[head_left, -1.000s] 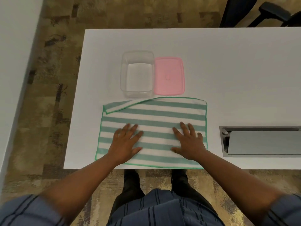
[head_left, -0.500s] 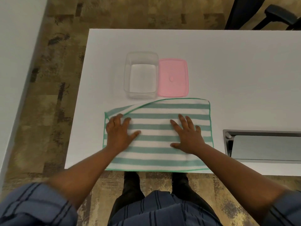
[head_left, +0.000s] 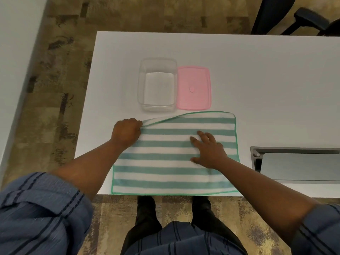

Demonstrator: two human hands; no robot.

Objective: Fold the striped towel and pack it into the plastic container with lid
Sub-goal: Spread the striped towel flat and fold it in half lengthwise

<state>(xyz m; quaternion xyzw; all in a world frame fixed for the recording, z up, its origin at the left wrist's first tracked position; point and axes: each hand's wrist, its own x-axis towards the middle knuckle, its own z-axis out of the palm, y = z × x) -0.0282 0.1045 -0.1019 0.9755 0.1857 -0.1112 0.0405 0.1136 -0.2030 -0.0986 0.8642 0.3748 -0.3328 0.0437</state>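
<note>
A green-and-white striped towel lies spread at the near edge of the white table. Its far-left corner is turned over on itself. My left hand is closed on that turned-over corner. My right hand rests flat on the towel's right half, fingers apart. Just beyond the towel stands a clear plastic container, with nothing in it. A pink lid lies flat on the table, touching the container's right side.
A grey recessed cable tray is set into the table to the right of the towel. Black chair parts stand beyond the far right edge. Patterned carpet lies left of the table.
My left hand has slid from the towel's near-left part up to its far-left corner and closed on the folded edge. My right hand has stayed flat on the towel, shifting slightly.
</note>
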